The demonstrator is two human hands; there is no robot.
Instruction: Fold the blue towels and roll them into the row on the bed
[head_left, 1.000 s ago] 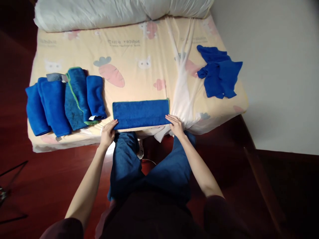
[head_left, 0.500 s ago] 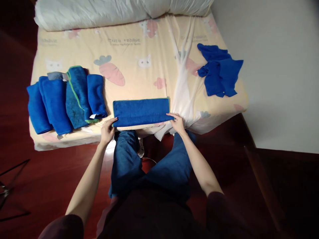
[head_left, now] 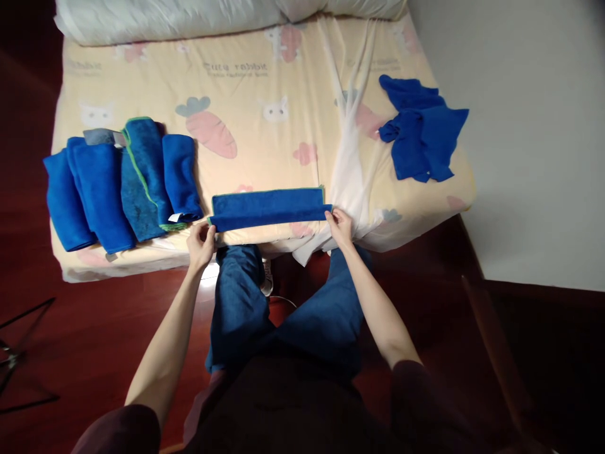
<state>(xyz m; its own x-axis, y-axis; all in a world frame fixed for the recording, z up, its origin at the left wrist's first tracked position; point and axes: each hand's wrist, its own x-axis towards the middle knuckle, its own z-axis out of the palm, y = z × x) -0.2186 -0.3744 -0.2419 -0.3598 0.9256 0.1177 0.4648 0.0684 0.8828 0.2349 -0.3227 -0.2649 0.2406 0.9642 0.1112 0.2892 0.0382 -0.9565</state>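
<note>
A blue towel with a green edge [head_left: 268, 209] lies folded into a long strip at the near edge of the bed [head_left: 246, 94]. My left hand [head_left: 201, 243] pinches its near left corner and my right hand [head_left: 340, 227] pinches its near right corner. The near edge is lifted off the sheet and folded toward the far edge, so the strip looks narrow. To its left lies a row of folded blue towels [head_left: 123, 180]. At the bed's right side sits a crumpled blue towel heap [head_left: 420, 135].
The bed has a cream sheet printed with carrots and cats, and a white duvet [head_left: 189, 16] rolled along its far end. A white wall [head_left: 529, 126] stands to the right. Dark red wooden floor [head_left: 85, 340] surrounds the bed. My legs in blue jeans [head_left: 283, 315] are below the towel.
Both hands have gripped the towel's near corners and lifted the near edge up and away from me, so the strip looks narrower than before. The view has shifted slightly.
</note>
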